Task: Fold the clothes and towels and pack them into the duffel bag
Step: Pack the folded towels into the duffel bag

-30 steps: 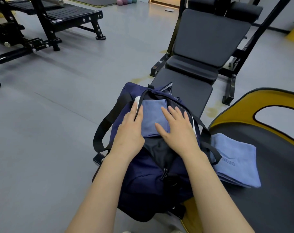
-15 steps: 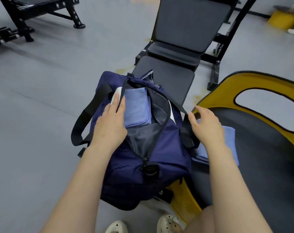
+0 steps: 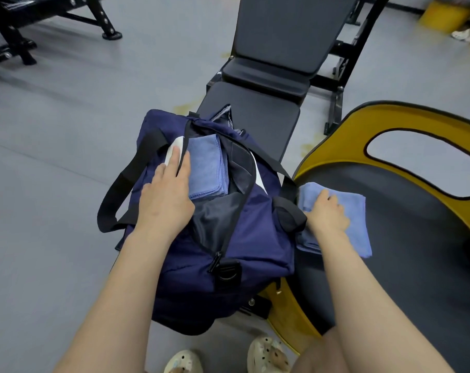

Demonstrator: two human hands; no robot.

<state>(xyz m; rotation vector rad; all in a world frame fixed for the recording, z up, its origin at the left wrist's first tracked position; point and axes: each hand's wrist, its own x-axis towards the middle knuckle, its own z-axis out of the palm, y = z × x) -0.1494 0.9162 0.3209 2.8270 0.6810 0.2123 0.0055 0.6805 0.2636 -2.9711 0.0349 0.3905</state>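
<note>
A navy duffel bag [image 3: 255, 238] stands unzipped on the end of a black bench. Inside its mouth lies a folded blue towel [image 3: 205, 165] on dark clothing. My left hand [image 3: 166, 197] rests flat on the bag's left rim, fingers touching the towel's edge and a white strip of fabric. A second folded blue towel [image 3: 354, 222] lies on the black and yellow seat to the right of the bag. My right hand [image 3: 326, 214] is down on this towel's near left part, fingers curled over it; whether they grip it is unclear.
The black weight bench [image 3: 282, 36] extends away behind the bag. The yellow-rimmed seat [image 3: 376, 122] curves at the right. Another black bench frame [image 3: 99, 20] stands at the far left on the grey floor. My feet in pale clogs [image 3: 266, 354] are below the bag.
My right hand left the bag's mouth, passed over the right strap and came down on the second towel on the seat. My left hand stayed on the bag's left rim.
</note>
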